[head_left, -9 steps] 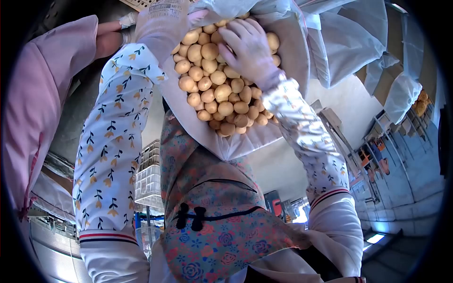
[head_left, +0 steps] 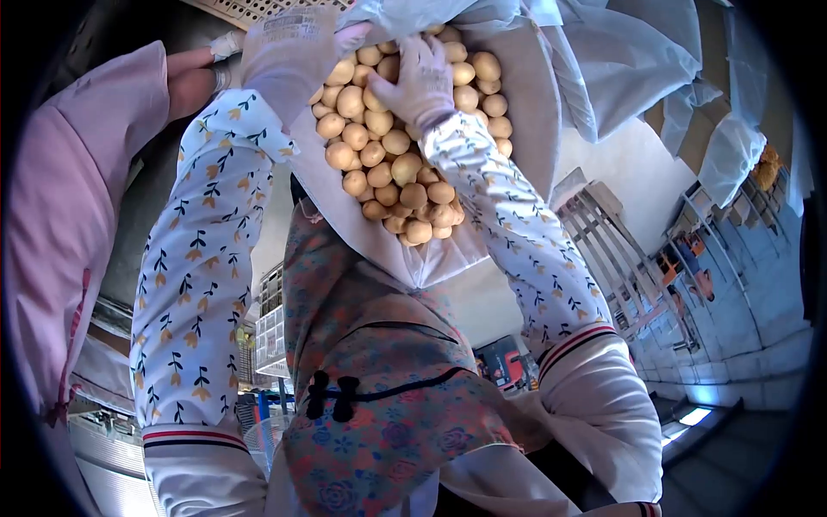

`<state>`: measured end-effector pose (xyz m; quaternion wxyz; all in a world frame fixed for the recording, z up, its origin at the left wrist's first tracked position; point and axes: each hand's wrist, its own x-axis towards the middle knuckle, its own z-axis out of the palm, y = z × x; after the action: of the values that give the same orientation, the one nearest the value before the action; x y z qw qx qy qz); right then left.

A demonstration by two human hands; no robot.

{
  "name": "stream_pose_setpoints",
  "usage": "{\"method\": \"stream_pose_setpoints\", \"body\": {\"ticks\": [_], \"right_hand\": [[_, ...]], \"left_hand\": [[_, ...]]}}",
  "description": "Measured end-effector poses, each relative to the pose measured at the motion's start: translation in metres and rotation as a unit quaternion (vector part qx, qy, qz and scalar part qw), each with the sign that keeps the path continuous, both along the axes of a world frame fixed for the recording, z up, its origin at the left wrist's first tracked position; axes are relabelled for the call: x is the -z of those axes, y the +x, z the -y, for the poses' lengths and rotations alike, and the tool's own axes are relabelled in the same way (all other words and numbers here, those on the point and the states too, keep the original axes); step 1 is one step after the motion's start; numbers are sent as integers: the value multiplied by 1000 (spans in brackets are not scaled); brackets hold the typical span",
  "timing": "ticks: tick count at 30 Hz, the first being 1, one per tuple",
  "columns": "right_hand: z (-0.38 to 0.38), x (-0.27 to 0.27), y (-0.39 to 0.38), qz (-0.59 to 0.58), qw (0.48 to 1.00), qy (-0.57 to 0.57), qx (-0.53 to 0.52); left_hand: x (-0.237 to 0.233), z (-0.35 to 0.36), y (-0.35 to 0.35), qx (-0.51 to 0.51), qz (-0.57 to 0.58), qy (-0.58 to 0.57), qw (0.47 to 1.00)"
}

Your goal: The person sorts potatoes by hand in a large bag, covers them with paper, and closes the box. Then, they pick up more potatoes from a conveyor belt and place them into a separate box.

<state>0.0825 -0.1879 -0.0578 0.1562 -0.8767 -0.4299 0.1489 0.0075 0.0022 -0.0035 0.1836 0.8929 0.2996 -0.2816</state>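
Note:
A heap of small yellow-brown potatoes point(head_left: 405, 169) fills a container with a white liner point(head_left: 379, 228) in front of my body. My right hand point(head_left: 419, 84), in a pale glove, rests on the upper part of the heap with its fingers stretched forward and the thumb spread to the left. At the upper left edge of the container is my left hand point(head_left: 297, 47), in a pale glove with print at the wrist. Its thumb reaches toward the bluish plastic sheet point(head_left: 405, 13), while its other fingers are hidden.
A person in a pink garment point(head_left: 69, 181) stands close on the left. Translucent plastic sheets point(head_left: 629, 60) hang at the upper right. A slatted metal rack point(head_left: 612, 258) stands beyond my right arm, and a white crate point(head_left: 271, 340) is below at the left.
My right hand has moved left and slightly forward over the potatoes, uncovering those on the right. My left hand has barely moved.

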Motion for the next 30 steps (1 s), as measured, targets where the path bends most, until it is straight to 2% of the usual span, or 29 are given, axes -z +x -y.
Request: {"method": "stream_pose_setpoints", "body": {"ticks": [1,2,3,4,6,7,8,10,11,12,14,16,17,18,19,21,22,23,24,25,26,28,29,30], "right_hand": [[10,3,-2,-74,995,65,1],[20,-4,-12,-25,997,-21,-71],[21,-25,-23,-17,997,-25,-71],[27,-42,-38,-7,997,-23,-73],[44,-57,-48,-59,997,-4,-52],[61,-58,-52,-61,995,9,-80],[85,-69,-61,-47,989,-32,-137],[141,-84,-86,-123,990,-55,-35],[151,-103,-84,-159,982,-103,7],[173,-104,-92,-129,976,-174,19],[173,-115,-91,-79,976,-202,9],[125,-127,-66,-129,974,-184,-10],[101,-118,-54,-106,991,-81,-24],[68,-111,-47,-111,993,-27,-8],[40,-93,-41,-82,995,51,-17],[-6,-42,-34,-71,992,-27,-103],[-24,-18,-38,-59,986,-61,-140],[-33,0,-52,-20,990,-78,-114],[-38,14,-65,19,992,-92,-88],[-35,14,-76,16,997,-37,-59],[-22,10,-81,-46,990,-62,-114],[13,-17,-77,-51,989,31,-133],[34,-23,-74,-87,981,22,-170],[56,-39,-73,-48,987,72,-138]], "left_hand": [[-8,1,3,4,-3,-6,1000],[-16,0,6,7,-3,-8,1000],[-26,3,4,13,65,0,998],[-27,9,2,8,62,-10,998],[-26,16,-3,-2,42,-47,998],[-21,24,-14,5,73,-55,996],[-24,27,-24,-28,127,-96,987],[-38,30,-48,-93,227,-177,953],[-37,32,-58,-118,236,-150,953],[-36,38,-72,-143,238,-125,952],[-27,49,-80,-195,246,-86,946],[-5,63,-72,-248,259,-62,932],[14,65,-80,-260,304,-109,910],[31,68,-88,-269,347,-157,885],[11,62,-80,-315,324,-174,875],[-12,43,-57,-342,234,-140,899],[-19,47,-52,-350,228,-112,902],[-28,54,-49,-360,224,-83,902],[-34,58,-46,-370,219,-51,901],[-37,62,-44,-412,235,-93,875],[-32,63,-48,-383,281,-98,874],[-29,61,-53,-364,297,-94,878],[-30,60,-54,-359,290,-87,883],[-31,59,-56,-356,281,-81,888]]}}
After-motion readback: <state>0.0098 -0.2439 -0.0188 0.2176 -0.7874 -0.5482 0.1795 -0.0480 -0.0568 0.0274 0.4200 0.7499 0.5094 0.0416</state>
